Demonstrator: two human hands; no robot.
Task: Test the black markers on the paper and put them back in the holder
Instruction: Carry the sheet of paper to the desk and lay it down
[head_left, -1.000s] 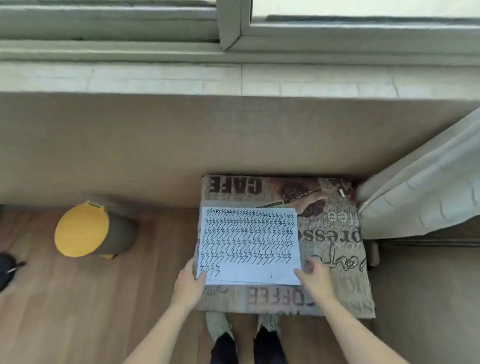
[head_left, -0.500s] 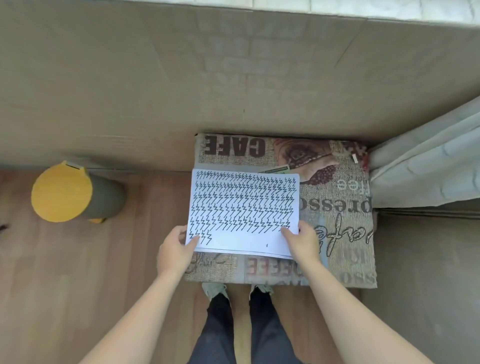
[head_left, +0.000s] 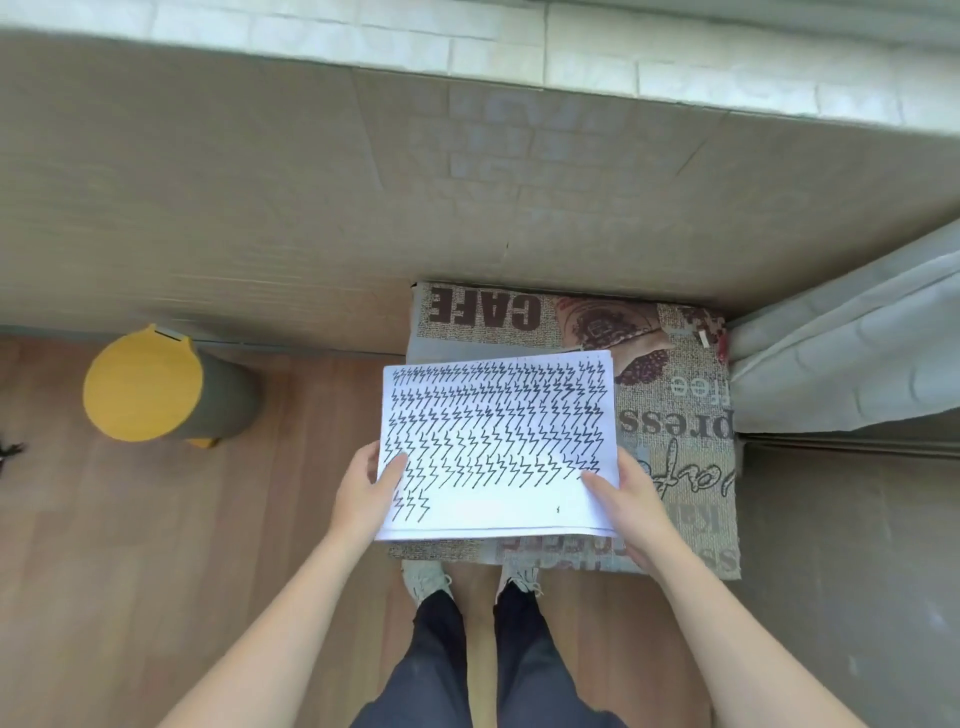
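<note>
I hold the paper (head_left: 498, 447), covered in black zigzags, with my left hand (head_left: 363, 491) and right hand (head_left: 623, 499) pinching its near corners above the café-print stool (head_left: 675, 415), a yellow-lidded bin (head_left: 156, 387) to the left.

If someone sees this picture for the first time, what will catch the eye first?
First, the white paper at the centre, covered with rows of black zigzag marks; the left hand and the right hand hold it at its near corners above a stool with coffee-print fabric. Next, the bin with a yellow lid on the wooden floor, at the left.
</note>
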